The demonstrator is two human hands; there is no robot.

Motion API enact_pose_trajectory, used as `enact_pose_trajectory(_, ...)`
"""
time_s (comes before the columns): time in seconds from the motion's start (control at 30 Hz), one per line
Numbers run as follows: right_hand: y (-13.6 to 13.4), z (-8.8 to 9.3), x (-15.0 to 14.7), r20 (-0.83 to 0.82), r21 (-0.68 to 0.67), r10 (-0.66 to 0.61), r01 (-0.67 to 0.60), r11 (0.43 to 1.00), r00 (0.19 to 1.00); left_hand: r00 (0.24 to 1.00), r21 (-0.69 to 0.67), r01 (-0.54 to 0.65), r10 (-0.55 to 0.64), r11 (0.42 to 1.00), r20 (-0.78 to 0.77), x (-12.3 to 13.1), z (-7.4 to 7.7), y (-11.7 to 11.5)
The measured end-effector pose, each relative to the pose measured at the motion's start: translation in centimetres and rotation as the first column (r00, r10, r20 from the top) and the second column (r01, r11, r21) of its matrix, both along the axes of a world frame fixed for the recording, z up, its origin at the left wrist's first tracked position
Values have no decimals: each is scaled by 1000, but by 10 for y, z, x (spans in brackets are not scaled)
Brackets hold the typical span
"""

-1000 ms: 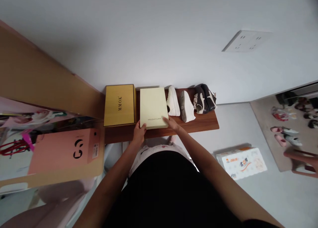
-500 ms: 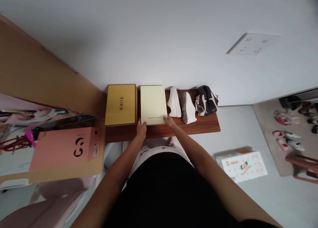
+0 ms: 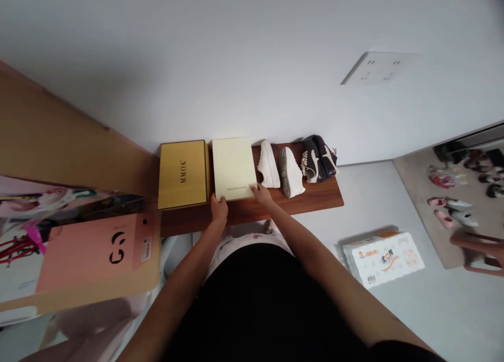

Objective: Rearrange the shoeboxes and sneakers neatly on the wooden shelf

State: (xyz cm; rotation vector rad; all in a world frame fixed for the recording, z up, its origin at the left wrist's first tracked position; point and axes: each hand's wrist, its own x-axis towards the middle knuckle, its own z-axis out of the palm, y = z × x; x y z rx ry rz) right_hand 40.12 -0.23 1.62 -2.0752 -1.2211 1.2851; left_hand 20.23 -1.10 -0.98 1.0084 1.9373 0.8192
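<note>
A cream shoe box (image 3: 233,163) marked MEIZHIYUAN lies on a dark brown wooden shelf (image 3: 318,196) against the wall. My left hand (image 3: 219,208) grips its front left corner, thumb on top. At the front right corner, my right hand (image 3: 261,195) holds the box with its fingers over the edge. Close beside it on the left sits a yellow shoe box (image 3: 182,174) marked MMOK. To the right stand a white sneaker (image 3: 269,165), a second white sneaker lying tilted (image 3: 292,174), and a pair of dark brown sneakers (image 3: 319,159).
A pink box (image 3: 94,251) rests on a cluttered surface at left, below a tan panel (image 3: 71,136). A white tissue pack (image 3: 388,259) lies on the floor at right. Pink shoes (image 3: 444,218) and other footwear are on a mat at far right. A socket plate (image 3: 380,68) is on the wall.
The view has shifted and turned slightly, so the shelf and its things appear further left. Both hands stay on the cream box, which keeps about the same place on the shelf.
</note>
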Motion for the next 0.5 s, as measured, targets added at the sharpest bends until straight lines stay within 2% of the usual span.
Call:
enact_pose_trajectory(0.07, -12, 3, 8, -17, 50, -67, 67, 996, 998, 995, 59, 13, -7, 998, -103, 0, 11, -10)
enact_pose_trajectory(0.13, -30, 4, 29, -55, 152, -157, 164, 975, 986, 980, 185, 105, -70, 977, -185, 2, 24, -23)
enact_pose_trajectory(0.2, -50, 5, 61, -58, 258, -258, 264, 930, 964, 958, 289, 257, -204, 922, -200, 11, 36, -35)
enact_pose_trajectory(0.3, -72, 3, 121, 114, 348, -401, 341, 873, 909, 890, 312, 450, -447, 837, -85, 44, 46, -37)
enact_pose_trajectory(0.37, -75, 0, 158, 260, 315, -380, 294, 902, 888, 834, 263, 532, -552, 804, 1, 80, 45, -24)
enact_pose_trajectory(0.43, -70, -6, 185, 340, 214, -252, 186, 959, 906, 812, 167, 570, -582, 805, 34, 120, 39, -2)
enact_pose_trajectory(0.5, -59, -14, 201, 335, 106, -97, 65, 992, 937, 831, 8, 556, -556, 831, -16, 156, 32, 22)
